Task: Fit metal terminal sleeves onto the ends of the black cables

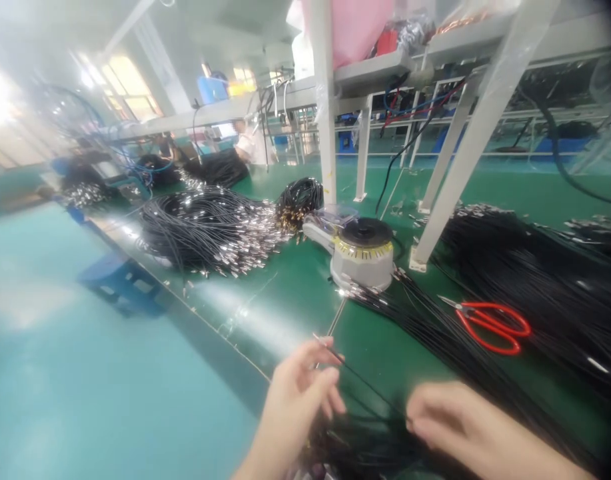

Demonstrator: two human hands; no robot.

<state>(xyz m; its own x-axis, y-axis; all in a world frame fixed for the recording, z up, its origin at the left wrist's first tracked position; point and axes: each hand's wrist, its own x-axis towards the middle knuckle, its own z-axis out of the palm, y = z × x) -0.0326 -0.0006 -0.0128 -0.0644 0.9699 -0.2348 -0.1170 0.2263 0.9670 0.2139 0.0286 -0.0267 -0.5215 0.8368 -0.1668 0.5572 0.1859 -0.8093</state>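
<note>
My left hand pinches a thin black cable near its metal tip, low over the green table. The cable runs right to my right hand, whose fingers are closed on it; that hand is blurred by motion. Beneath both hands lies a dark bundle of black cables. A round tape dispenser stands behind them, past the cable's tip.
Red-handled scissors lie on cables to the right. Big coils of black cables with metal ends sit at the left and a spread at the right. White shelf legs stand behind. The table edge drops to a teal floor at the left.
</note>
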